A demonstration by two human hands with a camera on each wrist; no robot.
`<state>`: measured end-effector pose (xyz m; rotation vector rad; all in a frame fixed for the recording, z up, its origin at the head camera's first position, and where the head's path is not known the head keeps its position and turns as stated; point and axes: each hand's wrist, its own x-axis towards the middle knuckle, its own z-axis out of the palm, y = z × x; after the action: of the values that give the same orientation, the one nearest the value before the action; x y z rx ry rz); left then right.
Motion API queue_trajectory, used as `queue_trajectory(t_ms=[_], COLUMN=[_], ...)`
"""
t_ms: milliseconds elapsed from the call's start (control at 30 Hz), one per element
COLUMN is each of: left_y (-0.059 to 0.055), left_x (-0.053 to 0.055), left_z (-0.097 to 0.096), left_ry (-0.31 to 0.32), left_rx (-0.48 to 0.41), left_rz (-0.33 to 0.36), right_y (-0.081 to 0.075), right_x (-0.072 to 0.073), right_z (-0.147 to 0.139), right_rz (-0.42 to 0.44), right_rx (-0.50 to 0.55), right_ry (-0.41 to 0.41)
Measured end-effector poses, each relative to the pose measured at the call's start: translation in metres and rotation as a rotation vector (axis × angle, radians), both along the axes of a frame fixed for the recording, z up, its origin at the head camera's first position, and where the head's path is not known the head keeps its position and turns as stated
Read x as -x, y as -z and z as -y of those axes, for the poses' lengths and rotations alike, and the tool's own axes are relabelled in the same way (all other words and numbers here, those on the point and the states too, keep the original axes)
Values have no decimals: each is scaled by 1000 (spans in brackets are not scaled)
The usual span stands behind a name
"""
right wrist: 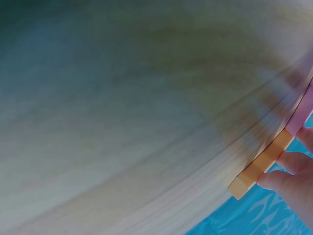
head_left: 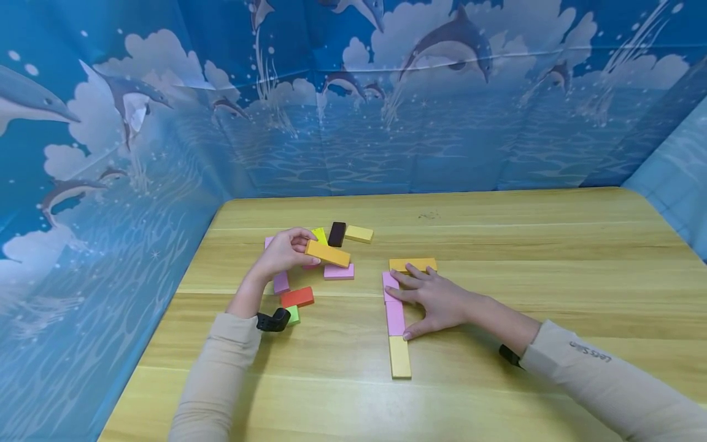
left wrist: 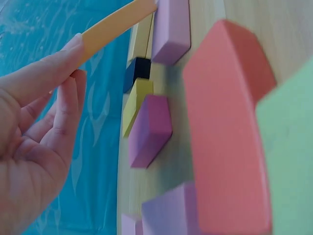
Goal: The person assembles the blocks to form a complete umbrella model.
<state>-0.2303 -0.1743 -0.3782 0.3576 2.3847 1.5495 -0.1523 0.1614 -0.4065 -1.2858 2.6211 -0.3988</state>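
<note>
My left hand pinches one end of an orange block, raised above the tabletop; the left wrist view shows thumb and fingers on that block. On the right, two pink blocks and a pale yellow block lie end to end in a line. Across the far end of this line lies a second orange block. My right hand is spread over these blocks, fingertips on the orange block and upper pink block, thumb near the joint between pink and yellow.
Loose blocks lie about my left hand: red, green, black, pale yellow, bright yellow, pink and several purple-pink ones. A blue dolphin-print curtain hangs behind the wooden table.
</note>
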Motion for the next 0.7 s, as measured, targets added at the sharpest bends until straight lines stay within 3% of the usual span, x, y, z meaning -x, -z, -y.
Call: queue_trajectory(t_ms=[267,700], left_y=[1,4], left_x=[0,1], left_z=[-21,-43], left_ry=[-10,33], left_rx=[75,257], left_rz=[-14,-112], right_y=[2,3], right_x=[0,1], right_z=[0,-1], right_rz=[-6,-21], right_rx=[-4,9], right_ry=[-4,-6])
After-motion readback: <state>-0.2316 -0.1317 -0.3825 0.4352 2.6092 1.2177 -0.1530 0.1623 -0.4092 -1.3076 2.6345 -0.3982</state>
